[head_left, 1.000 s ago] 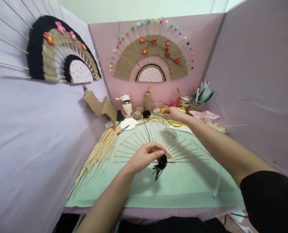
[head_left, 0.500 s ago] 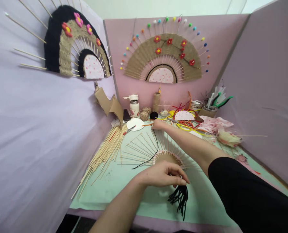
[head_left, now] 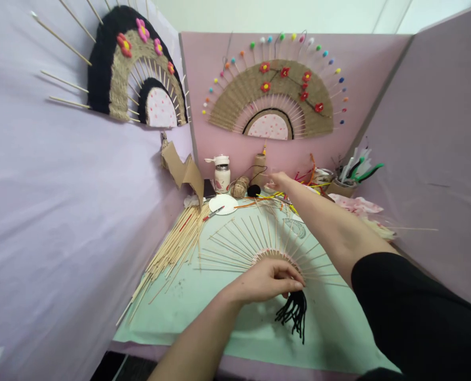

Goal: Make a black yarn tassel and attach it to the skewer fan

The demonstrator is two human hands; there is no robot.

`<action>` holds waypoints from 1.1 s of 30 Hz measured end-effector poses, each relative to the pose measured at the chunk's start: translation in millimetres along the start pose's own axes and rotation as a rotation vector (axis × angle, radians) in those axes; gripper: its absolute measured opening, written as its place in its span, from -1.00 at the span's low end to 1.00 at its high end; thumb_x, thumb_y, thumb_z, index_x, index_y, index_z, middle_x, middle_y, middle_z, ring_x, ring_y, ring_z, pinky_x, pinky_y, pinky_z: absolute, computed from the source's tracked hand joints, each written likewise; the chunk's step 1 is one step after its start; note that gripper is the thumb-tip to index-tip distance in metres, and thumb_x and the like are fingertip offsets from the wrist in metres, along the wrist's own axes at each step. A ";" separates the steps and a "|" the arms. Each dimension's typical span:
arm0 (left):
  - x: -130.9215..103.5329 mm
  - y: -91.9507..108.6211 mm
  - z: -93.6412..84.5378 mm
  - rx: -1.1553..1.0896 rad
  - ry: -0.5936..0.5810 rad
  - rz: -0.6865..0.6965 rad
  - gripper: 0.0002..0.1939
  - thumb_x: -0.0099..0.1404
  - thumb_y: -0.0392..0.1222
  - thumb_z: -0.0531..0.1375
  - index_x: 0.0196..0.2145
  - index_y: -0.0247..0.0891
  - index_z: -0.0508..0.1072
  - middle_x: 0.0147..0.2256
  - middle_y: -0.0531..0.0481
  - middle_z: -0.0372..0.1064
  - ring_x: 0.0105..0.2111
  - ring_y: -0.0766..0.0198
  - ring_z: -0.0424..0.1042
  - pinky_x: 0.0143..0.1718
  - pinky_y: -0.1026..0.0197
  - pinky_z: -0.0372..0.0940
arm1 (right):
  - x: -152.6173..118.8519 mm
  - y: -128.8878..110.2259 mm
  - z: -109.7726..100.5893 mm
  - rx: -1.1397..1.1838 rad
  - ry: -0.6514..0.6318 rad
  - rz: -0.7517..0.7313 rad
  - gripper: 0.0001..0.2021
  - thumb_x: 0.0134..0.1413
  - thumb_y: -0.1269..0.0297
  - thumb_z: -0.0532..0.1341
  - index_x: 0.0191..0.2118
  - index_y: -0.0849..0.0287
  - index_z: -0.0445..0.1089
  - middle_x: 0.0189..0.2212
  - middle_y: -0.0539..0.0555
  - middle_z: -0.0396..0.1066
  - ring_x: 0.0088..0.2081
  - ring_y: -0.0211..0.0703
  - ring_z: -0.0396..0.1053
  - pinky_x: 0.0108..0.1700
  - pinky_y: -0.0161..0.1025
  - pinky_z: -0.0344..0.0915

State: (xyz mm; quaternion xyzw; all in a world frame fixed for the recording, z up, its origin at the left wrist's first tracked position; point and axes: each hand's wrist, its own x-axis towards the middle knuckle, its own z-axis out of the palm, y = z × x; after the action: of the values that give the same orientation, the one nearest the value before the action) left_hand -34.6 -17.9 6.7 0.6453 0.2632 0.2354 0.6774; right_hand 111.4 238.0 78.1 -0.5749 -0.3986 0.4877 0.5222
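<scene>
My left hand (head_left: pixel 273 280) is closed in a pinch on a black yarn tassel (head_left: pixel 293 315), whose loose strands hang below the fingers. Beneath and behind that hand lies a half-round fan frame (head_left: pixel 277 255) with thin sticks spreading outward, partly covered by the hand. My right hand (head_left: pixel 279 181) reaches to the back of the table, close to a cone of brown twine (head_left: pixel 259 166); its fingers are small and blurred, so their grip is unclear. A ball of black yarn (head_left: pixel 253 190) sits just left of it, and a thin dark strand curves past the cone.
Many loose sticks (head_left: pixel 172 248) lie at the left. Along the back are a white oval (head_left: pixel 223 204) with a pen (head_left: pixel 214 213), a bottle (head_left: pixel 222 177), a twine ball (head_left: pixel 240 187), folded cardboard (head_left: pixel 184 172) and a tool pot (head_left: pixel 342 188). Finished fans (head_left: pixel 318 119) hang on the walls.
My right hand has moved further back and slightly right. The black strand that lay across the fan sticks is gone from there. My left hand keeps the tassel, slightly higher in view.
</scene>
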 end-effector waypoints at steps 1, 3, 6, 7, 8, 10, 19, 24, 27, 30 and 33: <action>0.8 -0.7 -0.2 -0.012 0.029 0.015 -0.68 0.09 0.01 0.32 -0.36 -0.33 0.52 -0.44 0.02 0.37 -0.48 0.39 0.29 -0.43 0.31 0.20 | -5.6 1.4 -4.6 -0.016 0.014 0.002 -0.64 0.24 0.17 0.18 0.09 0.20 0.30 0.04 0.16 0.34 -0.04 -0.05 0.39 -0.05 0.01 0.40; 1.8 -0.4 -2.1 -0.046 0.116 0.045 -0.66 0.08 0.03 0.33 -0.36 -0.34 0.51 -0.43 -0.01 0.40 -0.46 0.38 0.31 -0.40 0.30 0.21 | -21.6 3.0 -13.5 -0.090 0.015 -0.004 -0.67 0.23 0.20 0.20 0.05 0.23 0.33 0.00 0.16 0.37 -0.08 -0.08 0.40 -0.08 -0.02 0.40; 2.5 6.0 -10.3 -0.108 0.274 0.085 -0.64 0.07 0.01 0.35 -0.30 -0.34 0.49 -0.42 -0.02 0.42 -0.42 0.34 0.37 -0.34 0.27 0.25 | -63.0 3.4 -29.7 -0.122 -0.048 -0.060 -0.84 0.09 0.35 0.31 -0.21 0.31 0.45 -0.21 0.15 0.47 -0.24 -0.17 0.43 -0.22 -0.23 0.37; 3.2 9.6 -14.4 -0.112 0.324 0.110 -0.65 0.07 -0.02 0.35 -0.28 -0.33 0.48 -0.43 -0.01 0.42 -0.42 0.33 0.38 -0.32 0.26 0.25 | -81.7 4.4 -36.2 -0.121 -0.089 -0.096 -0.91 0.04 0.39 0.33 -0.30 0.29 0.47 -0.29 0.12 0.49 -0.28 -0.21 0.43 -0.27 -0.30 0.33; 4.6 13.7 -19.0 -0.084 0.372 0.149 -0.67 0.07 -0.06 0.35 -0.26 -0.31 0.48 -0.45 0.02 0.41 -0.42 0.34 0.37 -0.31 0.27 0.24 | -102.1 6.5 -42.9 -0.117 -0.125 -0.129 -0.95 0.02 0.40 0.33 -0.35 0.26 0.48 -0.34 0.08 0.50 -0.31 -0.24 0.43 -0.29 -0.34 0.31; 9.6 21.4 -28.6 -0.010 0.446 0.237 -0.70 0.07 -0.15 0.35 -0.23 -0.29 0.48 -0.47 0.07 0.38 -0.42 0.36 0.36 -0.31 0.28 0.22 | -143.6 15.7 -55.3 -0.151 -0.270 -0.302 -0.93 0.05 0.33 0.30 -0.37 0.21 0.49 -0.40 0.04 0.50 -0.31 -0.25 0.41 -0.27 -0.34 0.29; 30.6 10.4 -45.6 0.428 0.699 0.358 -0.64 0.15 -0.37 0.19 -0.08 -0.22 0.49 -0.21 -0.05 0.51 -0.11 0.19 0.46 0.05 0.11 0.23 | -194.3 96.9 -58.5 -0.188 -0.168 -0.544 -0.76 0.11 0.08 0.19 -0.30 0.16 0.44 -0.37 0.04 0.48 -0.29 -0.14 0.40 -0.18 -0.18 0.29; 27.5 3.5 -46.2 0.483 0.746 0.385 -0.76 0.27 -0.25 0.12 -0.13 -0.22 0.49 -0.22 -0.04 0.51 -0.16 0.23 0.46 -0.06 0.18 0.28 | -191.9 108.7 -55.4 -0.241 -0.132 -0.552 -0.81 0.04 0.15 0.25 -0.29 0.16 0.45 -0.37 0.05 0.48 -0.31 -0.15 0.39 -0.18 -0.18 0.27; 28.1 2.7 -49.5 0.406 0.760 0.373 -0.81 0.22 -0.19 0.19 -0.19 -0.24 0.46 -0.31 -0.02 0.49 -0.25 0.25 0.47 -0.18 0.22 0.31 | -195.1 108.9 -54.0 -0.177 -0.183 -0.480 -0.82 -0.05 0.17 0.31 -0.34 0.16 0.45 -0.43 0.03 0.46 -0.36 -0.16 0.37 -0.23 -0.19 0.26; 29.9 1.6 -53.1 0.245 0.748 0.375 -0.81 0.13 -0.23 0.23 -0.25 -0.25 0.42 -0.35 -0.01 0.47 -0.30 0.27 0.47 -0.22 0.23 0.33 | -196.6 108.7 -51.0 -0.023 -0.198 -0.406 -0.77 -0.12 0.13 0.34 -0.35 0.16 0.44 -0.44 0.01 0.44 -0.38 -0.19 0.35 -0.27 -0.22 0.25; 30.6 1.9 -55.0 0.080 0.711 0.323 -0.75 0.05 -0.27 0.25 -0.25 -0.27 0.40 -0.38 0.01 0.44 -0.35 0.29 0.46 -0.26 0.23 0.35 | -196.2 108.1 -48.8 0.104 -0.188 -0.353 -0.72 -0.13 0.08 0.35 -0.33 0.16 0.43 -0.52 -0.04 0.37 -0.45 -0.26 0.28 -0.34 -0.27 0.19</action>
State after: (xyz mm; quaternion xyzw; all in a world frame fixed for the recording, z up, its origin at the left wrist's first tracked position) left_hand -47.9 43.7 5.4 0.5826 0.3854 0.5375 0.4724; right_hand 113.0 22.9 -1.6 -0.4203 -0.5144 0.4603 0.5889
